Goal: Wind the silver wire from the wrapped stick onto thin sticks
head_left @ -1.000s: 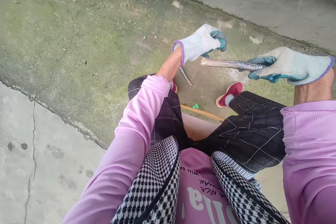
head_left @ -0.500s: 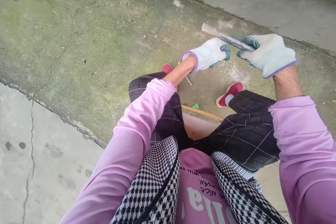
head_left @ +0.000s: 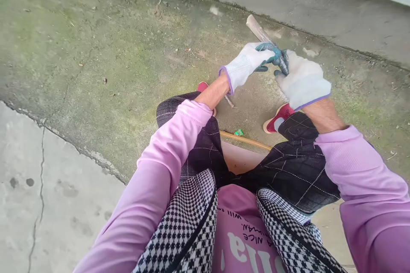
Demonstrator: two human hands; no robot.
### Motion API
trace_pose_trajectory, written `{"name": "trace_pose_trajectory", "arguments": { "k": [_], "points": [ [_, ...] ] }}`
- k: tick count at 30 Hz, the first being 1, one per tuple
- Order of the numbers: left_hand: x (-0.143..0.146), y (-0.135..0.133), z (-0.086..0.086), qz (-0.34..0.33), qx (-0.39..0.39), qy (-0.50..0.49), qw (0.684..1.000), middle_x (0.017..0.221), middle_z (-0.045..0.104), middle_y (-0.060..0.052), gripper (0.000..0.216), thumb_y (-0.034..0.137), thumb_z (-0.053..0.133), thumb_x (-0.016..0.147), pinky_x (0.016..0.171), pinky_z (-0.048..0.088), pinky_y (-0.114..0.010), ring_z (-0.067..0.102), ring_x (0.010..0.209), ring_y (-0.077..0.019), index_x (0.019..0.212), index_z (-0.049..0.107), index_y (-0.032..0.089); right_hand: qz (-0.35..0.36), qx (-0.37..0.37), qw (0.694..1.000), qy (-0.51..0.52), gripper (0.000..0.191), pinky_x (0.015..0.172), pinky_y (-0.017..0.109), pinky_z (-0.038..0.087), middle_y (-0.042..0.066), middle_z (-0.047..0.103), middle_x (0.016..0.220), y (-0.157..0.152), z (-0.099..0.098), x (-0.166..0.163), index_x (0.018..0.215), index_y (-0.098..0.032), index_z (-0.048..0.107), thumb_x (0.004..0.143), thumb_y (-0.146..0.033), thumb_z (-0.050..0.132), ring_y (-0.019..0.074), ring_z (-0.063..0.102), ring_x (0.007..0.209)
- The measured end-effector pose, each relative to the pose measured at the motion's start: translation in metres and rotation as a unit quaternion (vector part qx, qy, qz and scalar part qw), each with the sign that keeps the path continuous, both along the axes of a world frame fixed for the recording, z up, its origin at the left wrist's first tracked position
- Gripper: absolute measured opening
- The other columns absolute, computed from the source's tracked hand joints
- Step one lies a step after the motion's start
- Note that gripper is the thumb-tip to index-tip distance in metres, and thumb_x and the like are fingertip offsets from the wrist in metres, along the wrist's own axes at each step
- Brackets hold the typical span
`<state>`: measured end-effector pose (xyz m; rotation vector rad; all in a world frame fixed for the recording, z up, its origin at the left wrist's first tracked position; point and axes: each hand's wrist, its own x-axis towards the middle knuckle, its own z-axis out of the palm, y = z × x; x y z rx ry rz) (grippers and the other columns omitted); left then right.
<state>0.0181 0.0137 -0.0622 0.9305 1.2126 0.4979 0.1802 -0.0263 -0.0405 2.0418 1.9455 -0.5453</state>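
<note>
A stick-like rod [head_left: 258,27] with a pale, wider far end and a shiny silver wrapped part slants above the ground in front of me. My left hand [head_left: 261,56], in a white knitted glove with blue-green coated fingers, is closed around the rod's middle. On its silver lower end sits my right hand [head_left: 303,76], gloved alike, with thumb and fingers bent around it. The two gloves nearly touch, and their fingers hide much of the wrapped part. What the wrapping is made of, I cannot tell.
Another thin stick [head_left: 229,101] lies near my left shoe. Between my knees is a pale board with a wooden edge [head_left: 246,139], beside a small green wrapper [head_left: 238,132]. A low concrete wall [head_left: 320,8] borders the mossy ground. Cracked concrete [head_left: 64,196] lies at left.
My right hand has moved left and slightly down, closer to my left hand. The rod has tilted more steeply, and my left fingers now wrap around its middle.
</note>
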Motion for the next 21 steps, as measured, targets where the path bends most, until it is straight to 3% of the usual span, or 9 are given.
{"name": "trace_pose_trajectory", "arguments": {
  "k": [4, 8, 10, 12, 15, 18, 21],
  "points": [
    [-0.002, 0.004, -0.014, 0.073, -0.058, -0.068, 0.993, 0.076, 0.086, 0.002, 0.006, 0.029, 0.089, 0.104, 0.1, 0.064, -0.029, 0.085, 0.114, -0.0195, 0.099, 0.092, 0.03, 0.022, -0.013, 1.0, -0.014, 0.064, 0.115, 0.057, 0.063, 0.032, 0.083, 0.163, -0.012, -0.002, -0.023, 0.182, -0.007, 0.061, 0.125, -0.036, 0.068, 0.0504, 0.085, 0.145],
    [-0.007, 0.003, -0.029, 0.126, -0.08, -0.135, 0.98, 0.077, 0.082, 0.001, 0.031, 0.022, 0.087, 0.108, 0.096, 0.066, -0.03, 0.081, 0.094, -0.0172, 0.08, 0.074, 0.026, 0.072, -0.046, 0.996, 0.031, 0.054, 0.121, 0.058, 0.065, 0.028, 0.087, 0.157, -0.015, 0.007, -0.018, 0.172, -0.012, 0.074, 0.129, -0.042, 0.068, 0.0492, 0.086, 0.145],
    [-0.011, 0.003, -0.026, 0.101, -0.105, -0.151, 0.978, 0.072, 0.076, 0.001, 0.045, 0.019, 0.074, 0.119, 0.099, 0.065, -0.032, 0.072, 0.083, -0.0162, 0.074, 0.067, 0.025, 0.083, -0.019, 0.995, 0.054, 0.049, 0.128, 0.06, 0.064, 0.026, 0.086, 0.162, -0.014, 0.014, -0.005, 0.171, -0.015, 0.079, 0.131, -0.035, 0.057, 0.0482, 0.082, 0.152],
    [-0.016, 0.003, -0.019, 0.047, -0.138, -0.173, 0.974, 0.072, 0.075, 0.001, 0.052, 0.016, 0.06, 0.127, 0.108, 0.065, -0.035, 0.066, 0.081, -0.0158, 0.076, 0.066, 0.024, 0.072, 0.067, 0.994, 0.049, 0.055, 0.134, 0.064, 0.061, 0.026, 0.08, 0.174, -0.012, 0.019, 0.009, 0.177, -0.019, 0.078, 0.129, -0.027, 0.052, 0.0494, 0.076, 0.163],
    [-0.019, -0.004, -0.009, -0.028, -0.154, -0.189, 0.969, 0.077, 0.077, -0.002, 0.051, 0.018, 0.054, 0.13, 0.115, 0.066, -0.04, 0.07, 0.082, -0.0178, 0.082, 0.069, 0.022, 0.121, 0.158, 0.979, 0.035, 0.061, 0.138, 0.072, 0.055, 0.028, 0.071, 0.188, -0.009, 0.016, 0.023, 0.185, -0.018, 0.074, 0.126, -0.025, 0.058, 0.0527, 0.061, 0.178],
    [-0.022, -0.014, -0.008, -0.089, -0.137, -0.178, 0.97, 0.087, 0.082, -0.004, 0.034, 0.019, 0.069, 0.123, 0.104, 0.07, -0.044, 0.075, 0.084, -0.023, 0.089, 0.075, 0.02, 0.213, 0.124, 0.969, 0.007, 0.05, 0.141, 0.07, 0.048, 0.027, 0.083, 0.172, -0.006, 0.0, 0.028, 0.164, -0.012, 0.086, 0.121, -0.019, 0.062, 0.0481, 0.064, 0.175],
    [-0.027, -0.012, -0.012, -0.099, -0.137, -0.168, 0.971, 0.092, 0.086, -0.006, 0.03, 0.012, 0.075, 0.119, 0.098, 0.066, -0.037, 0.08, 0.09, -0.0231, 0.09, 0.083, 0.016, 0.28, 0.086, 0.956, 0.009, 0.041, 0.131, 0.062, 0.054, 0.024, 0.092, 0.148, -0.003, -0.017, 0.039, 0.146, -0.016, 0.093, 0.12, -0.023, 0.063, 0.0419, 0.078, 0.148]
  ]
}}
